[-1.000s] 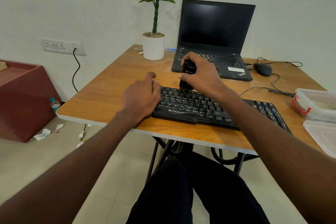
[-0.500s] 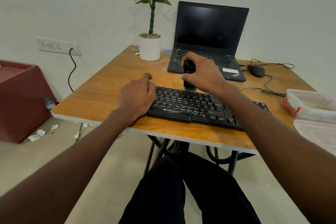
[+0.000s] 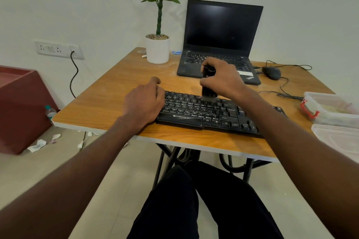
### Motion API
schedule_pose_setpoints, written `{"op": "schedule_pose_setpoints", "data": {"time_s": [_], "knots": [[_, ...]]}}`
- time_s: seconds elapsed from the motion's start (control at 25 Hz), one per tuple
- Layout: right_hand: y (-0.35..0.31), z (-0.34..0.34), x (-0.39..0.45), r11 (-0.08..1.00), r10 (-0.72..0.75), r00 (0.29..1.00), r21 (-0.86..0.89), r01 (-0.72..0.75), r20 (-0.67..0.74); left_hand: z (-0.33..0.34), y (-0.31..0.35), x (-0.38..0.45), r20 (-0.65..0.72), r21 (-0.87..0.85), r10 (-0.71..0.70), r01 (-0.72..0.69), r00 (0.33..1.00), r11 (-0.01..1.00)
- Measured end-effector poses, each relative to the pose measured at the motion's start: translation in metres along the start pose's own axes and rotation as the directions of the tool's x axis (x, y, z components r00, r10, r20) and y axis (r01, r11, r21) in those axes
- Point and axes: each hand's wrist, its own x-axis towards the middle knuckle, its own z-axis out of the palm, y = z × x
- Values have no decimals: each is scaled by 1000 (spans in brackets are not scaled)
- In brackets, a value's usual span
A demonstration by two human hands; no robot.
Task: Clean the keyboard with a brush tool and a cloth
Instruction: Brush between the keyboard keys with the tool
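A black keyboard (image 3: 206, 112) lies near the front edge of the wooden table (image 3: 116, 103). My right hand (image 3: 223, 79) grips a black brush tool (image 3: 208, 87) upright, its bristles touching the keyboard's top key rows. My left hand (image 3: 144, 101) rests over the keyboard's left end, fingers curved down around its edge. My right forearm hides part of the keyboard's right side. No cloth shows in this view.
An open black laptop (image 3: 221, 40) stands behind the keyboard, a white potted plant (image 3: 157, 49) to its left, a wired mouse (image 3: 271, 72) to its right. A clear plastic box (image 3: 334, 108) and its lid (image 3: 338, 137) sit at the table's right edge.
The brush lifted off toward the keyboard's far edge half a second ago and is now back down on the top rows, slightly further right. My left hand stayed on the keyboard's left end.
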Motion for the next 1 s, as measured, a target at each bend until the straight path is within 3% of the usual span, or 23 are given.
{"op": "schedule_pose_setpoints", "data": {"time_s": [0.08, 0.12, 0.28, 0.44, 0.52, 0.6, 0.76, 0.88, 1.0], "knots": [[4, -3, -1, 977, -8, 1000, -211, 7, -4, 0, -1, 1, 6, 5, 1, -1, 1000, 1000], [6, -3, -2, 984, -18, 1000, -179, 16, -8, 1, -1, 1, 14, 13, 9, -9, 1000, 1000], [8, -3, -15, 967, -40, 999, 251, 46, -32, 3, 1, 6, 15, 142, 123, -124, 992, 982], [11, -4, -18, 920, 5, 1000, 391, -9, 13, 10, 28, 3, 8, 38, 180, -180, 984, 983], [14, -7, -19, 919, 9, 999, 393, -21, 33, 18, 39, -5, 22, 18, 203, -204, 979, 979], [20, -12, -23, 960, -12, 999, 279, 4, 30, 22, 41, -8, 25, 44, 205, -206, 978, 978], [38, -24, -34, 1000, 20, 991, -3, -21, -135, 21, 39, -7, -3, 52, 192, -191, 981, 980], [38, -23, -47, 986, -13, 988, 161, 39, -157, 23, 41, -8, -3, 46, 194, -193, 981, 980], [37, -22, -57, 950, -61, 997, 303, 74, -51, 23, 40, -7, -3, 30, 187, -187, 982, 982]]}}
